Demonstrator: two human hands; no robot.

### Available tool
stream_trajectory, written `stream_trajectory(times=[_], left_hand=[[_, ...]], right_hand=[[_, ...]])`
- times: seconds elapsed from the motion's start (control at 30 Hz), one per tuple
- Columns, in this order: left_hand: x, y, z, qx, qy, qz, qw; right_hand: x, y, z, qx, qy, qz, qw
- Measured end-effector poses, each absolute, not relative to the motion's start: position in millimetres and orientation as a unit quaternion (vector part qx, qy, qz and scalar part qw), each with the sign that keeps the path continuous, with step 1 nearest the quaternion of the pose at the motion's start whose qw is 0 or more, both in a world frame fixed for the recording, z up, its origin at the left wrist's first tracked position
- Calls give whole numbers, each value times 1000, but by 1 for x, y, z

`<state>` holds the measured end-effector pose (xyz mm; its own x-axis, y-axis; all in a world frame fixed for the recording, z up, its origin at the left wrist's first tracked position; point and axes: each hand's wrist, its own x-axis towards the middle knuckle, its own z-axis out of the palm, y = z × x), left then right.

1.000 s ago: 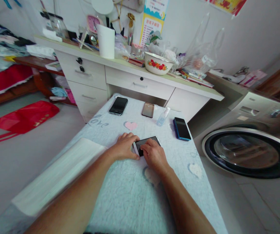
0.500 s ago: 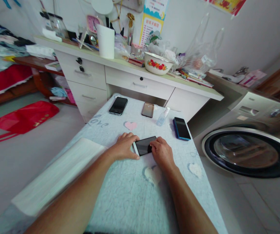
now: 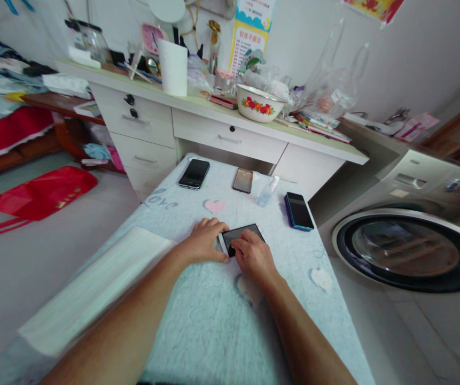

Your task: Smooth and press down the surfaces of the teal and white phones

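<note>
A white-edged smartphone (image 3: 233,235) lies screen up on the patterned tablecloth. My left hand (image 3: 205,241) grips its left end between thumb and fingers. Over the middle of the dark screen is my right hand (image 3: 252,251), its fingers curled together and the tips touching the glass. Whatever those fingertips pinch, if anything, is hidden. Beyond the hands lie a black phone (image 3: 195,174), a brownish phone case (image 3: 243,181), a clear spray bottle (image 3: 267,192) and a dark phone with a blue edge (image 3: 299,211).
A white paper sheet (image 3: 97,289) lies along the table's left side. Behind stands a white desk (image 3: 230,136) bearing a flowered bowl (image 3: 259,104), a white paper roll (image 3: 173,68) and plastic bags. A washing machine (image 3: 410,182) is at the right, a red bag (image 3: 45,192) on the floor.
My right hand has slid left across the screen, from the phone's right end to its middle, uncovering the right edge. My left hand stays in place.
</note>
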<state>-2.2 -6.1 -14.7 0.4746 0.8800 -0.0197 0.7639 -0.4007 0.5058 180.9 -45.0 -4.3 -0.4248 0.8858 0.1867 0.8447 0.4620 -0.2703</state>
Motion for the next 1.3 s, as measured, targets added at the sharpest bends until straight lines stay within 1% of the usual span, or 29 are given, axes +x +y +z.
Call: stream_trajectory(times=[0.37, 0.6, 1.3], left_hand=[[-3, -7, -13, 826, 495, 123, 239], [-3, -8, -10, 827, 495, 117, 239], [-4, -6, -14, 832, 488, 117, 236]], right_hand=[[192, -40, -2, -563, -812, 64, 140], [202, -36, -5, -593, -789, 62, 148], [223, -30, -7, -645, -750, 24, 147]])
